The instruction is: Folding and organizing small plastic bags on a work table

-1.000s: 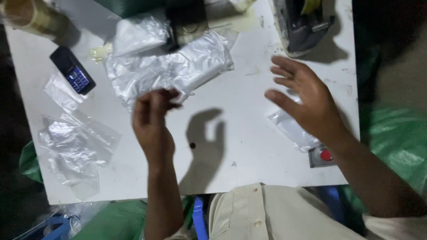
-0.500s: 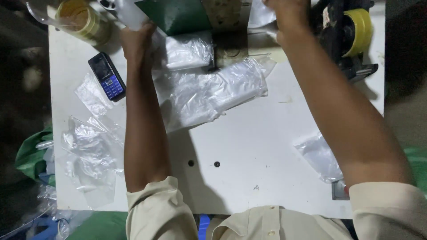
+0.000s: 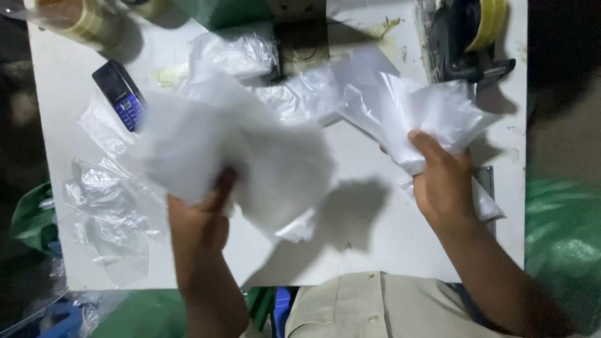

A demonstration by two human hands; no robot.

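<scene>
phone [image 3: 120, 94] lies on table [image 3: 375, 244], left; tape dispenser [image 3: 466, 37] far right.

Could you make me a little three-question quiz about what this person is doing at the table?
1. True or false: the left hand is empty.
2. What lies on the white table near its far left corner? A) mobile phone B) scissors C) cup
3. What does the right hand grip?

Key:
1. False; it holds a blurred clear plastic bag.
2. A, the mobile phone.
3. A second clear plastic bag.
</scene>
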